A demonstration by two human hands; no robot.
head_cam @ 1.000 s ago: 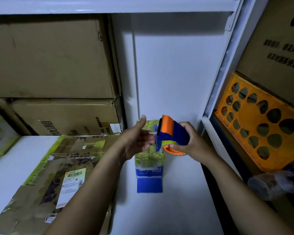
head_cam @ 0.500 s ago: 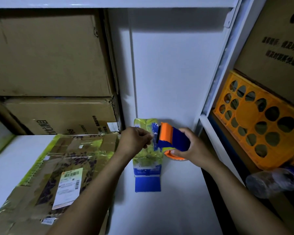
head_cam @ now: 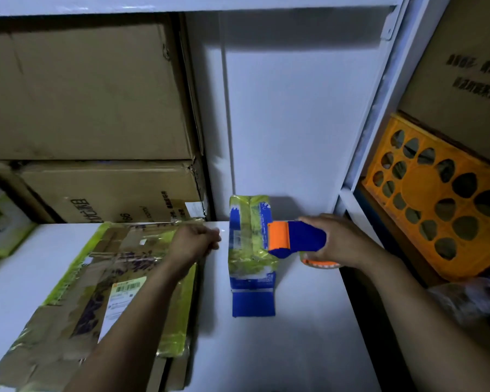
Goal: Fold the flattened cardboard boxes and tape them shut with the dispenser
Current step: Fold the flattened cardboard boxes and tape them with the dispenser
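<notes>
Fingers (head_cam: 313, 221) of right hand (head_cam: 348, 240) clamped round tape dispenser (head_cam: 294, 236) over right edge of flattened box (head_cam: 248, 250); left fingers (head_cam: 211, 236) curled, hold unclear.

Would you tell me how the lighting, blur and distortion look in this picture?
Head view: dim; wide lens tilts the white metal shelf post; print on the far-right brown cardboard box is smeared; the blue and orange plastic tape dispenser in the right hand looks sharp.

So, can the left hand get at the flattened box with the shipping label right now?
Probably yes: the left hand is over the far right corner of the flattened box with nothing between them, though its curled fingers may be holding something.
</notes>
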